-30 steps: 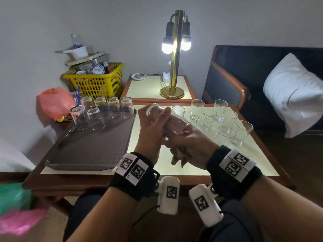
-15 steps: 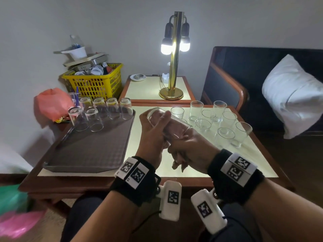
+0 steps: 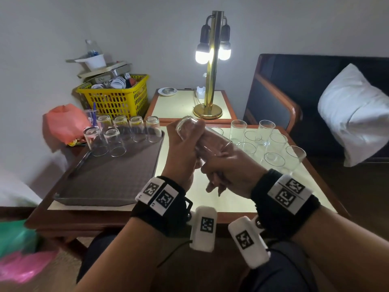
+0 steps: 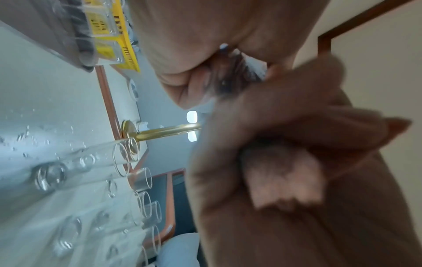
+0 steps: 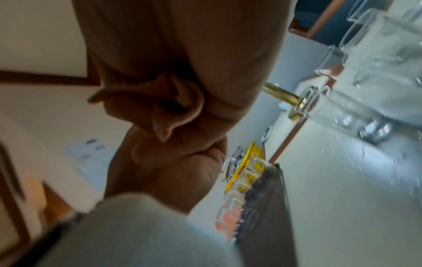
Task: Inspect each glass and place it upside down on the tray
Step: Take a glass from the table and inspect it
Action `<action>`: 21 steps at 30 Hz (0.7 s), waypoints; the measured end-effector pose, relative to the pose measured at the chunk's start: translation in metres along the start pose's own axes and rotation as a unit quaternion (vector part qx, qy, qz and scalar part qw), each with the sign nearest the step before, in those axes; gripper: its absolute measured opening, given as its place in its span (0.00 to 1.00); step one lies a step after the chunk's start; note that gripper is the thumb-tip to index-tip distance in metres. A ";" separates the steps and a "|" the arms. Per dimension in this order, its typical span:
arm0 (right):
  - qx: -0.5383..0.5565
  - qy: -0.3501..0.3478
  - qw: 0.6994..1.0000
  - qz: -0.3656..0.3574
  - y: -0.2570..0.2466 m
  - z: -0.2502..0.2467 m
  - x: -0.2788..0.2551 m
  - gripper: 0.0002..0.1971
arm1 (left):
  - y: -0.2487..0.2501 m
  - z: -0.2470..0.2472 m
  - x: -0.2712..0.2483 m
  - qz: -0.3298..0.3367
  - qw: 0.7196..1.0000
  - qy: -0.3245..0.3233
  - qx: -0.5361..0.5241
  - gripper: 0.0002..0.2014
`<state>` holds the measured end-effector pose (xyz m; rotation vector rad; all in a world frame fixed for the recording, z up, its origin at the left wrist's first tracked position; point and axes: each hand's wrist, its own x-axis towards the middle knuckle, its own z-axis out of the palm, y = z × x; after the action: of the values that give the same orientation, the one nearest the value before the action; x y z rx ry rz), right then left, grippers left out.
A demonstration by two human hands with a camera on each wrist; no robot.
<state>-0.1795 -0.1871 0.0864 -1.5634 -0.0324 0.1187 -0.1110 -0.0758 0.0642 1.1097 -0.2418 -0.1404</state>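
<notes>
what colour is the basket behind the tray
Yellow. The plastic basket with a lattice wall shows best in the head view, beyond the tray.

Hotel-style guest room: wood-trimmed table (image 3: 210, 203), brass twin-bulb lamp (image 3: 212, 66) on side table (image 3: 179, 106), dark upholstered armchair (image 3: 294, 85) with white pillow (image 3: 353, 110).

held glass (image 3: 202, 138) mostly hidden by hands, wrist views blurred

Yellow basket (image 3: 114, 98); brown textured tray (image 3: 109, 173); brass lamp (image 3: 211, 81); white pillow (image 3: 353, 114).
</notes>
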 end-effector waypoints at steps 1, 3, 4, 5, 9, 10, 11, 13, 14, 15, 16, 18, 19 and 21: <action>-0.104 0.020 0.994 -0.018 0.000 0.000 0.001 0.27 | 0.002 -0.002 0.002 -0.013 0.999 0.007 0.033 0.21; -0.380 0.063 0.915 -0.118 0.005 -0.002 0.004 0.38 | 0.004 -0.004 0.008 -0.026 0.995 0.026 0.089 0.27; -0.490 0.069 0.852 -0.171 0.012 -0.003 0.005 0.40 | 0.004 -0.005 0.010 -0.022 0.994 0.031 0.101 0.28; -0.547 0.067 0.807 -0.213 0.018 -0.001 0.004 0.40 | 0.004 -0.004 0.010 -0.019 0.994 0.030 0.102 0.25; -0.363 0.017 0.921 -0.141 0.017 0.007 0.003 0.32 | -0.002 -0.002 0.002 -0.011 0.998 0.029 0.049 0.18; -0.240 0.000 0.966 -0.091 0.015 0.008 0.002 0.30 | -0.006 -0.002 -0.001 -0.007 0.999 0.028 0.027 0.20; -0.102 -0.013 0.994 -0.041 0.011 0.010 -0.001 0.26 | -0.009 -0.003 -0.003 -0.004 1.000 0.028 0.006 0.21; 0.074 -0.030 0.997 0.013 0.009 0.006 -0.004 0.22 | -0.011 -0.002 -0.005 -0.006 1.000 0.017 -0.008 0.21; 0.083 -0.021 0.996 0.023 0.008 0.004 -0.004 0.19 | -0.009 -0.002 -0.003 -0.013 1.000 0.005 0.008 0.22; 0.046 -0.008 0.998 0.031 0.008 0.004 -0.004 0.18 | -0.007 -0.002 0.000 -0.023 0.999 -0.010 0.033 0.23; -0.045 0.008 0.999 0.021 0.007 0.003 -0.004 0.20 | -0.003 -0.003 0.003 -0.038 0.997 -0.021 0.067 0.24; -0.342 0.040 0.936 -0.065 0.008 0.000 0.001 0.34 | 0.004 -0.004 0.011 -0.065 0.990 -0.008 0.122 0.21; -0.493 0.024 0.864 -0.099 0.010 -0.001 0.003 0.37 | 0.005 -0.004 0.014 -0.062 0.989 0.006 0.133 0.20; -0.612 0.019 0.782 -0.116 0.010 0.005 0.002 0.36 | 0.003 -0.004 0.014 -0.043 0.990 0.021 0.130 0.17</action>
<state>-0.1780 -0.1823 0.0764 -2.8568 -0.3248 -0.1819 -0.0962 -0.0745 0.0673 1.3820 -0.1766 -0.1655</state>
